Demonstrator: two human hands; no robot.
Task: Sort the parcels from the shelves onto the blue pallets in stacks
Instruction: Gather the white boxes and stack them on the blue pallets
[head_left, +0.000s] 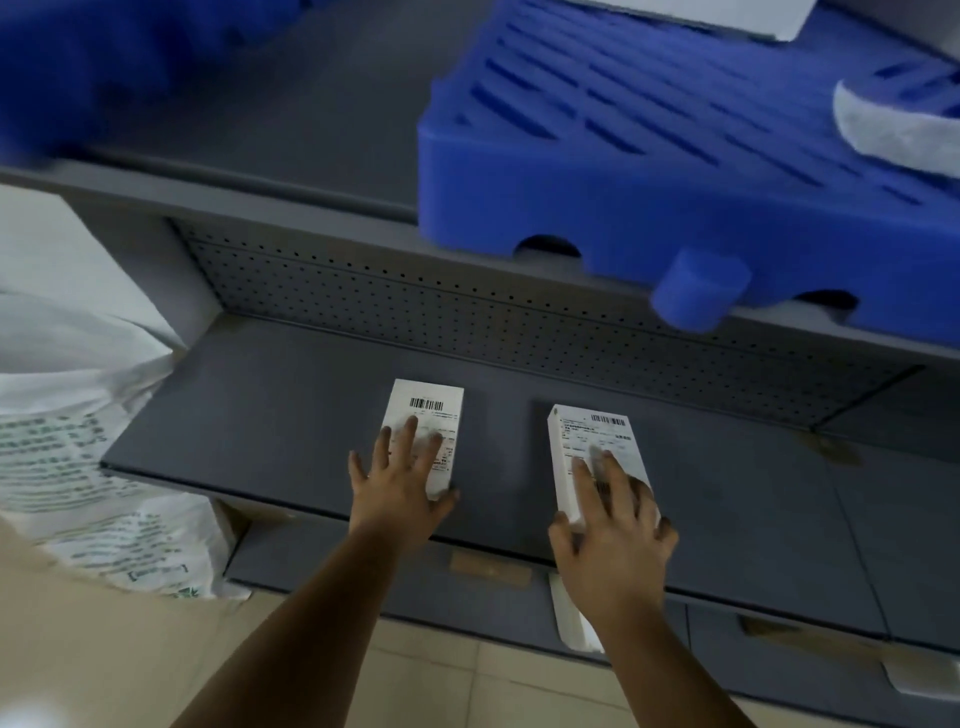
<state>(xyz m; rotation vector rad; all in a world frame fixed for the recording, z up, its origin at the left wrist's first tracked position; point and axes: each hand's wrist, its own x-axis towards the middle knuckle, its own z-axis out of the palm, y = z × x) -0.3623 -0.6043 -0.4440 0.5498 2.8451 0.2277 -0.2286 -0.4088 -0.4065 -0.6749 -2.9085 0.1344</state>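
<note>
Two small white parcels with barcode labels lie side by side on the grey shelf (260, 415). My left hand (400, 483) rests flat on the near end of the left parcel (431, 410), fingers spread and thumb at its near right corner. My right hand (613, 525) is wrapped over the near end of the right parcel (587, 431), thumb on its left edge and fingers across the top and right edge. Both parcels sit on the shelf. A blue pallet (623, 171) stands on the shelf above, at the right.
White printed bags (67, 441) bulge at the shelf's left end. On the blue pallet lie a white box (727, 15) and a soft white parcel (893, 130). Another blue shape (78, 67) is blurred at top left. A white box (571, 618) lies on the lower shelf under my right arm.
</note>
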